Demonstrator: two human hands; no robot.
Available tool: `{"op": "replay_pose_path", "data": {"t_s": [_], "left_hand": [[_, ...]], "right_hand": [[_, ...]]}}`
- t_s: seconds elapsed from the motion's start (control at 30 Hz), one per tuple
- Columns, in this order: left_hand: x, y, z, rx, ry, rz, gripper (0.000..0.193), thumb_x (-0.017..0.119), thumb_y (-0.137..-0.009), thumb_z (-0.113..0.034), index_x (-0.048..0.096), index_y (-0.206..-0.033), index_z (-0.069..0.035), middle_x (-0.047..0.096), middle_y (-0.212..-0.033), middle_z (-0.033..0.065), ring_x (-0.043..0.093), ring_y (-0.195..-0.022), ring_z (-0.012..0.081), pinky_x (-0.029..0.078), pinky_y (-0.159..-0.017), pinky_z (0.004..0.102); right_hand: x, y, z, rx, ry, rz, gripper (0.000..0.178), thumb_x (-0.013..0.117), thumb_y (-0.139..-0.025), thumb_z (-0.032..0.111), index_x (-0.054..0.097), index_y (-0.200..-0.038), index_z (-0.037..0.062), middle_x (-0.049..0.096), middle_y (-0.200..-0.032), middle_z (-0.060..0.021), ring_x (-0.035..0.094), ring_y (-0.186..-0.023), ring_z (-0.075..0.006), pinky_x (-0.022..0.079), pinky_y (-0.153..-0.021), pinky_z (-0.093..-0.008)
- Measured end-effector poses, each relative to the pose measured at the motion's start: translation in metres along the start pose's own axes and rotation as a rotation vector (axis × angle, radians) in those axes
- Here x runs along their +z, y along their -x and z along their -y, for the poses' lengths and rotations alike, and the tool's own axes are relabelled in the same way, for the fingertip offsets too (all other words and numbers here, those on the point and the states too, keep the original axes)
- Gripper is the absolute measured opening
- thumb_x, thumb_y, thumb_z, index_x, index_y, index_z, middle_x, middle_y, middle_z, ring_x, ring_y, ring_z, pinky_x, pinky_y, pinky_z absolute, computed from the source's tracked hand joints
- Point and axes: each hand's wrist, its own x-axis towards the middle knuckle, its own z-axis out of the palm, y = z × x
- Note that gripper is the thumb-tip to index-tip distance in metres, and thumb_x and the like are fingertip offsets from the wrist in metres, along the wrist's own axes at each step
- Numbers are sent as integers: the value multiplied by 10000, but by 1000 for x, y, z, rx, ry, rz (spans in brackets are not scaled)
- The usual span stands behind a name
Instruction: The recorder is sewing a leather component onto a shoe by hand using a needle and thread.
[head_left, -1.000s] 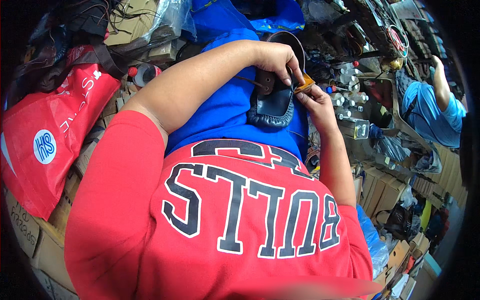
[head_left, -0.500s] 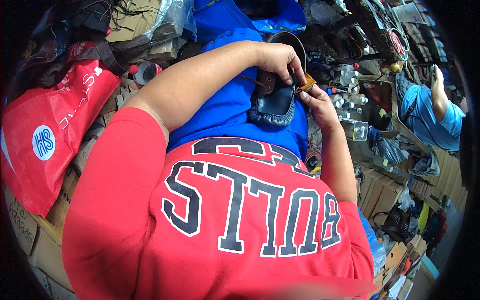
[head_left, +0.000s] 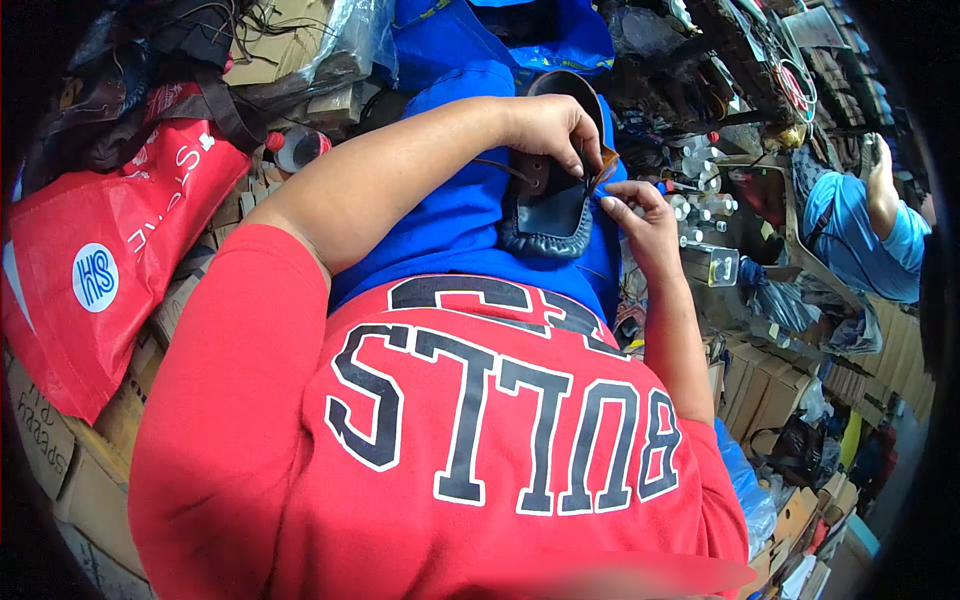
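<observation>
A dark moccasin-style shoe (head_left: 546, 228) rests on my blue-trousered lap, its black gathered toe towards me. Brown lace eyelets show on its left side, and an orange-brown leather edge (head_left: 606, 163) stands up on its right. My left hand (head_left: 556, 128) is closed over the shoe's opening, thumb on the inside and fingers at that leather edge. Just right of the shoe is my right hand (head_left: 648, 222), thumb and forefinger pinched together near the side seam. Whatever lies between those fingertips is too small to make out.
A red bag (head_left: 130, 260) lies at left beside a red-capped bottle (head_left: 297, 149). Several clear bottles and jars (head_left: 712, 205) stand at right. Beyond them is a person in a light blue shirt (head_left: 855, 245). A blue bag (head_left: 445, 35) lies past my knees; cardboard boxes (head_left: 765, 390) are stacked at lower right.
My right hand has come down and slightly away from the leather edge, its fingers pinching lower. My left hand stays on the shoe, which has tilted a little.
</observation>
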Motion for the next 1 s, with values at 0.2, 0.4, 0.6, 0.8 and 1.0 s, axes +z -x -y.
{"op": "replay_pose_path", "data": {"t_s": [0.2, 0.4, 0.6, 0.8, 1.0], "left_hand": [[-1, -6, -9, -9, -35, 26, 199, 717, -736, -26, 687, -933, -24, 697, -874, 50, 629, -802, 108, 499, -766, 267], [8, -1, -12, -75, -160, -128, 187, 733, -717, -42, 680, -896, -40, 694, -822, 36, 625, -731, 112, 506, -721, 267], [40, 38, -44, -3, -850, -533, 223, 667, -722, -186, 619, -923, -103, 627, -931, 80, 577, -950, 296, 450, -768, 435], [41, 36, -23, -55, -792, -331, 107, 607, -756, -143, 661, -843, -112, 664, -862, 91, 631, -877, 293, 465, -763, 468], [36, 73, -53, -135, -899, -175, 47, 571, -811, -110, 591, -853, -108, 584, -806, 75, 575, -894, 271, 393, -751, 410]], "right_hand": [[1, 1, -5, -153, 246, -112, 96, 678, -814, 86, 637, -841, 4, 585, -790, -54, 551, -764, -136, 441, -712, -260], [22, -5, 5, -200, 274, -131, 118, 683, -805, 108, 630, -839, 9, 580, -777, -84, 561, -738, -169, 448, -687, -285], [8, -9, 16, -391, 164, -120, 794, 833, -615, 269, 491, -1317, 127, 460, -1270, -143, 484, -1137, -288, 393, -981, -370], [30, -30, 11, -365, 395, -49, 802, 797, -567, 319, 495, -1309, 268, 387, -1392, -156, 360, -1290, -351, 296, -1046, -479], [35, -23, 13, -360, 492, -55, 727, 705, -571, 203, 514, -1273, 201, 416, -1379, -131, 362, -1297, -337, 255, -1069, -443]]}}
